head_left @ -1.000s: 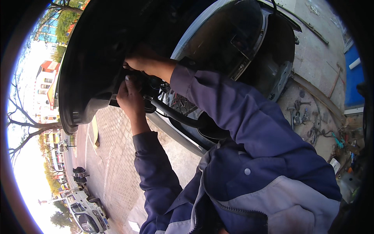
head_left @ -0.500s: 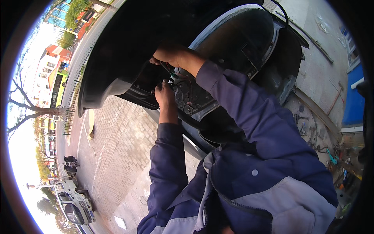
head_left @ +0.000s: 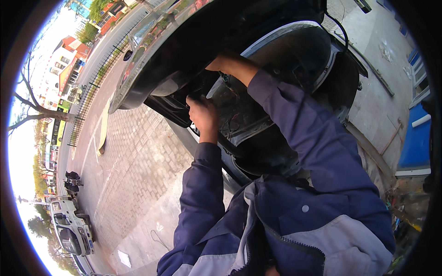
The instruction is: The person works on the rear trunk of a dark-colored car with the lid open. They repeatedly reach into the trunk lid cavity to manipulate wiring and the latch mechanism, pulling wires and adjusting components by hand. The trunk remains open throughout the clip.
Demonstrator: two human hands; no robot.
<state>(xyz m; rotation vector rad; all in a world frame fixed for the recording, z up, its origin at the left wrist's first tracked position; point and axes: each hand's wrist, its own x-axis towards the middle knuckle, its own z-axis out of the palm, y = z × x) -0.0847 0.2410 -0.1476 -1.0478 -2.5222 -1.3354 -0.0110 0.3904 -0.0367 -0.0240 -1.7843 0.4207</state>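
Note:
A large black car panel (head_left: 184, 50), glossy on its outer side, stands raised in front of me beside the open car body. My left hand (head_left: 203, 115) is closed at the panel's lower edge, its fingers curled round something dark that I cannot make out. Higher up and to the right, my right hand (head_left: 220, 64) reaches in under the panel; its fingers are hidden in the dark there. Thin loose wires (head_left: 232, 122) hang in the open cavity beside my hands, and a small green piece (head_left: 225, 78) shows just below my right hand.
A black cable (head_left: 338, 27) loops at the panel's right end. Paved ground (head_left: 138, 161) lies to the left, with a metal fence (head_left: 87, 108) and a parked white van (head_left: 71, 225) beyond. A long bar (head_left: 375, 71) lies on the concrete at right, near a blue door panel (head_left: 414, 138).
The raised panel has shifted in view and now shows more of its glossy outer face. My right hand has moved right, deeper into shadow; my left hand has turned and sits slightly lower.

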